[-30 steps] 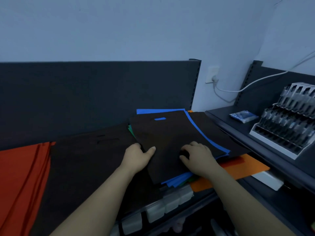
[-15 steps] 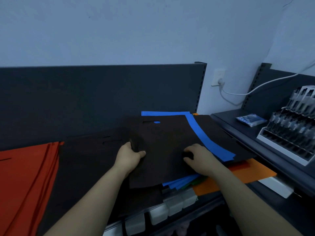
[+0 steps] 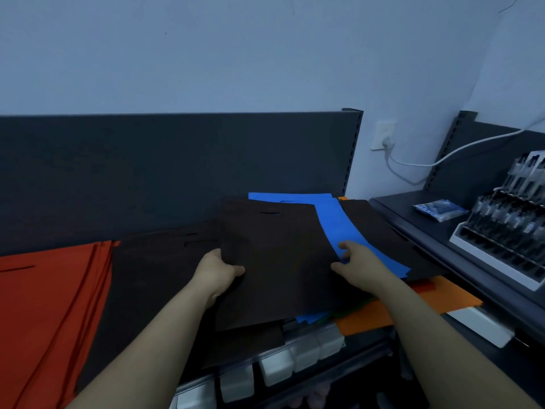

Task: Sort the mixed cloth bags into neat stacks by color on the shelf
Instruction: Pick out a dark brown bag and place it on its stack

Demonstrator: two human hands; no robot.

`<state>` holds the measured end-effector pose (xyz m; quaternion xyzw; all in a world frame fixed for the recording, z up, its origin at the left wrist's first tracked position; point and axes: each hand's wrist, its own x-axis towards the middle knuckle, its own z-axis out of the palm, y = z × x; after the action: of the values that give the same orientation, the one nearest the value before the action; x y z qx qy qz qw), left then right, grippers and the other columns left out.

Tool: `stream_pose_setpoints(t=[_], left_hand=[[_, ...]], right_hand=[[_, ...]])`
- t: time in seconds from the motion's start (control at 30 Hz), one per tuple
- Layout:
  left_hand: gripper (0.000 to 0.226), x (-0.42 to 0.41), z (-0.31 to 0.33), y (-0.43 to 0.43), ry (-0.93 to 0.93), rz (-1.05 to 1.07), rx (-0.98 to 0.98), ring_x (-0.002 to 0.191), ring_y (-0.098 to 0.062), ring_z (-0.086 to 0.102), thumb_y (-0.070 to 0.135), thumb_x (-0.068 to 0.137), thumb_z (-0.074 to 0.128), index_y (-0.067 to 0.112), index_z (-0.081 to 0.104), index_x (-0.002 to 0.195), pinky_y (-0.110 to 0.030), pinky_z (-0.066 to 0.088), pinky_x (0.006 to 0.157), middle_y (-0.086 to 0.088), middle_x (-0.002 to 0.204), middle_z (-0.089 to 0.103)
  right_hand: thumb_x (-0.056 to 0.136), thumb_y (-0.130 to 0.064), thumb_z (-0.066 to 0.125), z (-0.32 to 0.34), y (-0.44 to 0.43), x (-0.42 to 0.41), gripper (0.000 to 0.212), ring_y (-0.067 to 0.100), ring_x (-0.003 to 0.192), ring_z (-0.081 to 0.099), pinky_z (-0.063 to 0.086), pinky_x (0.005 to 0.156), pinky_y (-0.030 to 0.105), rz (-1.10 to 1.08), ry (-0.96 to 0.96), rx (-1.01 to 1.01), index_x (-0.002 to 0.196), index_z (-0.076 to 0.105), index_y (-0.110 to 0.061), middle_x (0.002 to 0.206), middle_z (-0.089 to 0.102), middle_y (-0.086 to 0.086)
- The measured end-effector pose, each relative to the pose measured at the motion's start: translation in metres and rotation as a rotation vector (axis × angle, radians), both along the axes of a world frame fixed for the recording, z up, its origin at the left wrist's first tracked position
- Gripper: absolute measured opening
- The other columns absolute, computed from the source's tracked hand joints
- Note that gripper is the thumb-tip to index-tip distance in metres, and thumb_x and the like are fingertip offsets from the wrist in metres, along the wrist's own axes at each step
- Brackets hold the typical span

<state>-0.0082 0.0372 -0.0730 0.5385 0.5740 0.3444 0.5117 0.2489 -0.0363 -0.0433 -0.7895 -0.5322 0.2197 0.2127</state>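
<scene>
Since the earlier frame the flat black cloth bag (image 3: 277, 261) had slid leftward off the mixed pile, baring a wider strip of the bright blue cloth bag (image 3: 336, 228) beneath it; both hands had travelled with it. The left hand (image 3: 218, 271) gripped the bag's left edge, thumb laid on top and fingers curled out of sight below; the right hand (image 3: 359, 264) pinched the right edge, where black cloth met blue. The bag thus lay stretched between the two hands, its left part already overlapping the stack of black cloth bags (image 3: 153, 278); its right part still rested over the blue bag and the rest of the pile, above a flat orange cloth bag (image 3: 436, 302).

The step in hand looked like carrying this bag across to the black stack. To do it well, the person would probably need to keep both edges taut so the cloth stayed flat; lift it just clear so the blue bag was not dragged along; then square its handle slot and edges with those of the stack before letting go. The stack of red-orange cloth bags (image 3: 50, 305) lay just beside the black one, so a drift too far left could overlap it; the shelf's dark back panel (image 3: 177, 172) offered a line to align against.
</scene>
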Motion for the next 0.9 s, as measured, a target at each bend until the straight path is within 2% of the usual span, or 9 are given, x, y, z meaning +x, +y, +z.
stream_pose_setpoints(t=[0.07,0.2,0.33,0.47,0.57,0.63,0.7,0.8,0.9], left_hand=[[0.027,-0.004,0.0,-0.001,-0.014,0.008,0.002,0.095,-0.022,0.064,0.002,0.084,0.068,0.021,0.058,0.099,-0.036,0.053,0.087,-0.002,0.104,0.067],[0.033,-0.01,0.006,-0.006,-0.073,0.006,0.076,0.096,-0.016,0.064,0.001,0.088,0.062,0.021,0.058,0.113,-0.032,0.053,0.086,0.002,0.106,0.067],[0.034,-0.028,0.018,-0.01,-0.196,0.031,0.109,0.097,-0.014,0.064,0.001,0.09,0.06,0.023,0.057,0.117,-0.028,0.053,0.08,0.004,0.106,0.068],[0.036,-0.061,0.026,-0.011,-0.239,0.102,0.127,0.098,-0.017,0.066,0.001,0.089,0.061,0.021,0.058,0.119,-0.035,0.054,0.087,0.002,0.107,0.069],[0.038,-0.095,0.028,-0.012,-0.177,0.165,0.177,0.1,-0.018,0.066,0.001,0.086,0.064,0.018,0.057,0.12,-0.036,0.054,0.089,0.001,0.11,0.069],[0.038,-0.118,0.028,-0.016,-0.103,0.199,0.198,0.1,-0.017,0.065,0.003,0.085,0.066,0.015,0.056,0.119,-0.035,0.053,0.089,0.0,0.11,0.068],[0.04,-0.139,0.027,-0.02,-0.01,0.234,0.203,0.1,-0.017,0.062,0.004,0.084,0.067,0.014,0.053,0.12,-0.032,0.05,0.088,0.001,0.11,0.065],[0.049,-0.165,0.021,-0.025,0.121,0.258,0.2,0.103,-0.02,0.059,0.004,0.083,0.069,0.013,0.049,0.127,-0.031,0.047,0.087,-0.003,0.114,0.062],[0.053,-0.183,0.013,-0.028,0.247,0.232,0.182,0.11,-0.025,0.058,0.004,0.081,0.069,0.009,0.047,0.13,-0.032,0.047,0.091,-0.007,0.121,0.061]], right_hand=[[0.096,-0.027,0.057,0.001,0.0,-0.004,0.062,0.026,0.119,0.051,0.044,0.095,0.033,0.002,-0.028,-0.025,0.147,0.029,-0.009,0.14,0.046,0.012],[0.095,-0.033,0.056,0.003,0.005,-0.016,0.052,0.03,0.115,0.053,0.046,0.099,0.041,0.012,-0.039,-0.038,0.135,0.041,-0.003,0.13,0.052,0.016],[0.097,-0.041,0.049,0.0,0.013,-0.03,0.054,0.033,0.123,0.047,0.037,0.106,0.046,0.015,-0.082,-0.034,0.135,0.038,-0.003,0.135,0.047,0.015],[0.099,-0.028,0.049,0.001,0.023,-0.057,0.037,0.03,0.114,0.052,0.045,0.093,0.036,0.035,0.097,0.132,0.128,0.046,-0.004,0.119,0.053,0.006],[0.095,-0.023,0.056,0.002,0.034,-0.084,0.033,0.027,0.101,0.06,0.052,0.087,0.041,0.061,0.142,0.206,0.123,0.054,-0.007,0.114,0.063,0.01],[0.093,-0.022,0.057,0.0,0.038,-0.106,0.039,0.027,0.104,0.06,0.05,0.087,0.037,0.08,0.124,0.199,0.128,0.052,-0.007,0.113,0.064,0.011],[0.093,-0.023,0.058,-0.003,0.042,-0.129,0.046,0.027,0.112,0.058,0.047,0.091,0.035,0.104,0.085,0.182,0.134,0.048,-0.006,0.113,0.062,0.01],[0.092,-0.024,0.058,-0.009,0.043,-0.159,0.042,0.028,0.108,0.059,0.046,0.096,0.038,0.148,-0.015,0.16,0.129,0.05,-0.006,0.107,0.064,0.01],[0.093,-0.026,0.056,-0.016,0.04,-0.177,0.048,0.025,0.116,0.056,0.034,0.109,0.04,0.163,-0.13,0.106,0.137,0.044,-0.01,0.115,0.064,0.009]])
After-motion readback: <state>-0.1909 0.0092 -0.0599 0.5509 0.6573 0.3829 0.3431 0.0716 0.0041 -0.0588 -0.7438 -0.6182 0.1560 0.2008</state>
